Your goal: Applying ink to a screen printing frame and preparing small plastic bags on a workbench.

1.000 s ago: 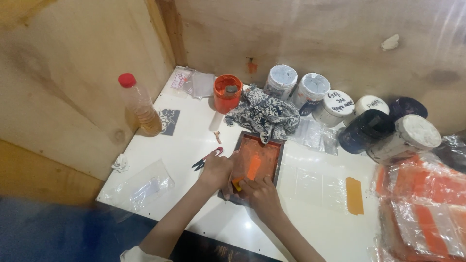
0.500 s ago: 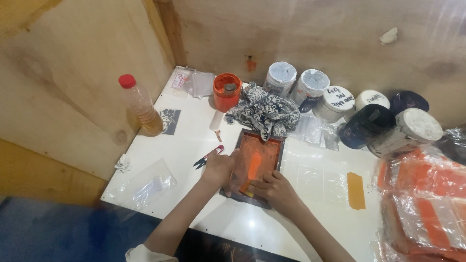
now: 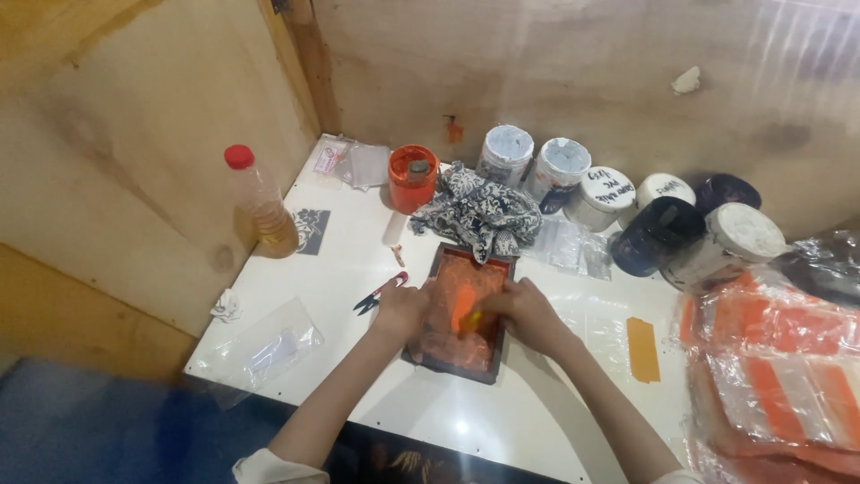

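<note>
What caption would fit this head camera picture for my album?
Left hand steadies a dark frame smeared with orange while the right hand presses on it.

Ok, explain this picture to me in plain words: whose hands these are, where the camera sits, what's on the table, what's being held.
There is no machine here, only a person's two bare hands, filmed by a camera worn on their head that looks down.

On the white table lies a dark frame smeared with orange paint. The left hand steadies the frame's edge. The right hand presses a small orange piece onto it.

Around them: small snips with a red handle, a bottle with a red cap, an orange tub, a patterned rag, a row of paint jars and bagged orange strips.
</note>
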